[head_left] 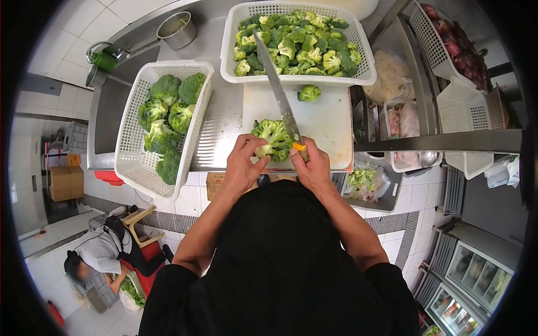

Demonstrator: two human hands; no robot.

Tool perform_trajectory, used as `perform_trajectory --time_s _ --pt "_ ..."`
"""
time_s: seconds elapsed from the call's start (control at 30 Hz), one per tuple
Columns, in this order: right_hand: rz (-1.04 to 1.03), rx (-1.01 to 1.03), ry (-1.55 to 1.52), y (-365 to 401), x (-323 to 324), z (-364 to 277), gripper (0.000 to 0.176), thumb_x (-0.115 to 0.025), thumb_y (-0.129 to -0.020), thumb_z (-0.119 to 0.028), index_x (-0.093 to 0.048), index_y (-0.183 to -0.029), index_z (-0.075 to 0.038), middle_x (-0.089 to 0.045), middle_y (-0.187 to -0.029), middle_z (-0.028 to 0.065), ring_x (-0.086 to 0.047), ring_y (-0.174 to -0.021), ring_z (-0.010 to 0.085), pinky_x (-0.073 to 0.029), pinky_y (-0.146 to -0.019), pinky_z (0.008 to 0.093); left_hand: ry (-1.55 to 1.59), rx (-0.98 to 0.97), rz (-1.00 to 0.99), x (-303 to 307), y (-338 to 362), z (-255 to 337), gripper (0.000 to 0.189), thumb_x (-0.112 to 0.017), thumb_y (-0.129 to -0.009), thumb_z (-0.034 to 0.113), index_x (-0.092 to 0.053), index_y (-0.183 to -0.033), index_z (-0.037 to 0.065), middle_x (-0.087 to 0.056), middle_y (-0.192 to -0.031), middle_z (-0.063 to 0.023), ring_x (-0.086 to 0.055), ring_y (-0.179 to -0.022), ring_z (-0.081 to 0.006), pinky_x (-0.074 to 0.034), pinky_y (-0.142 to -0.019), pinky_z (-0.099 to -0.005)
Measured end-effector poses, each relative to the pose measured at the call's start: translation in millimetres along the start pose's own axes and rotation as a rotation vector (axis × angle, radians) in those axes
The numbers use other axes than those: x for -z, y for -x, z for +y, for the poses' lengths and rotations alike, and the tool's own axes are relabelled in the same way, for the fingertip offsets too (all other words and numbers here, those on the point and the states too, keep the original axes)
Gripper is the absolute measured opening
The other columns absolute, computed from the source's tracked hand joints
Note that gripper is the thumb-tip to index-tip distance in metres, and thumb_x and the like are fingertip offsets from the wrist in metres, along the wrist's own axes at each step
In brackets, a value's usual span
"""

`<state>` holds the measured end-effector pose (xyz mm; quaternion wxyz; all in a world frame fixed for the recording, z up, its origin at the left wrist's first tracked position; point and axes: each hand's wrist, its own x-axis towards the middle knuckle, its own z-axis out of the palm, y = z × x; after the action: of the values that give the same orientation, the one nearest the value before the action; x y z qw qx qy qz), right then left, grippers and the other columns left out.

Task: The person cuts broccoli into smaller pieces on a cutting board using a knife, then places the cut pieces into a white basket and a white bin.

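Observation:
My left hand [246, 162] grips a broccoli head [273, 138] at its left side, stem toward me, over the white cutting board [330, 129]. In my right hand [311, 166] is a large kitchen knife [277, 84] with an orange-marked handle. Its long blade points away from me and to the left, passing along the right side of the broccoli and reaching over the basket behind. A single cut floret [309, 93] lies at the board's far edge. Small green crumbs dot the board and blade.
A white basket [224, 59] full of cut florets stands behind the board. Left of it, another white basket [126, 131] holds several whole broccoli heads. A metal pot [177, 30] stands beside the sink [103, 131]. Metal shelving [448, 142] borders the right. A seated person [106, 249] handles greens at lower left.

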<state>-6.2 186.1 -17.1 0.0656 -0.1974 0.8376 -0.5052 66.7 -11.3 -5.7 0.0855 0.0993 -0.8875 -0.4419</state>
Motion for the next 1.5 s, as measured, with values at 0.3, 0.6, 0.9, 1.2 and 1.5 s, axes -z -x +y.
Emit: perform_trajectory --time_s 0.3,0.6,0.9,1.2,1.5 --pt "-0.121 -0.110 0.155 -11.6 5.3 16.8 0.029 -0.064 -0.098 -0.027 -0.060 -0.119 -0.009 -0.070 -0.080 0.0215 -0.069 -0.075 0.0439 -0.052 -0.065 0.0505 0.133 0.041 0.050 -9.2 4.2 -9.6 0.031 -0.081 -0.083 0.007 -0.068 -0.111 0.003 -0.061 -0.114 -0.0098 -0.066 -0.097 -0.0207 -0.056 -0.075 -0.0317" --pt "-0.202 -0.120 0.073 2.3 -5.8 13.1 0.030 -0.063 -0.098 -0.027 -0.058 -0.118 -0.005 -0.069 -0.080 0.0245 -0.067 -0.078 0.0477 -0.051 -0.068 0.0545 -0.058 0.242 0.107 3.9 -9.2 16.2 0.034 -0.081 -0.085 0.017 -0.068 -0.113 0.005 -0.064 -0.110 -0.0098 -0.067 -0.095 -0.0237 -0.056 -0.076 -0.0342" --pt "-0.025 -0.055 -0.032 4.5 1.0 -7.2 0.028 -0.064 -0.097 -0.027 -0.059 -0.115 -0.005 -0.069 -0.078 0.0232 -0.067 -0.075 0.0455 -0.052 -0.067 0.0527 -0.266 -0.125 0.004 4.7 -2.6 9.4 0.039 -0.078 -0.079 0.010 -0.071 -0.117 0.009 -0.066 -0.119 -0.0119 -0.064 -0.110 -0.0343 -0.053 -0.094 -0.0424" --pt "-0.123 -0.139 0.071 -23.7 -3.7 13.0 0.027 -0.063 -0.098 -0.029 -0.061 -0.112 -0.007 -0.068 -0.076 0.0214 -0.067 -0.073 0.0438 -0.051 -0.066 0.0505 -0.132 -0.070 0.083 6.8 0.7 0.9 0.035 -0.077 -0.080 0.008 -0.070 -0.114 0.006 -0.066 -0.117 -0.0131 -0.067 -0.104 -0.0335 -0.056 -0.089 -0.0414" --pt "-0.155 -0.015 0.088 -14.6 -3.7 35.4 0.032 -0.065 -0.097 -0.030 -0.061 -0.119 -0.008 -0.068 -0.077 0.0210 -0.067 -0.075 0.0431 -0.051 -0.066 0.0492 -0.265 -0.182 0.008 5.2 -4.4 9.5 0.038 -0.074 -0.079 0.004 -0.069 -0.117 0.008 -0.064 -0.121 -0.0124 -0.061 -0.110 -0.0359 -0.052 -0.095 -0.0446"
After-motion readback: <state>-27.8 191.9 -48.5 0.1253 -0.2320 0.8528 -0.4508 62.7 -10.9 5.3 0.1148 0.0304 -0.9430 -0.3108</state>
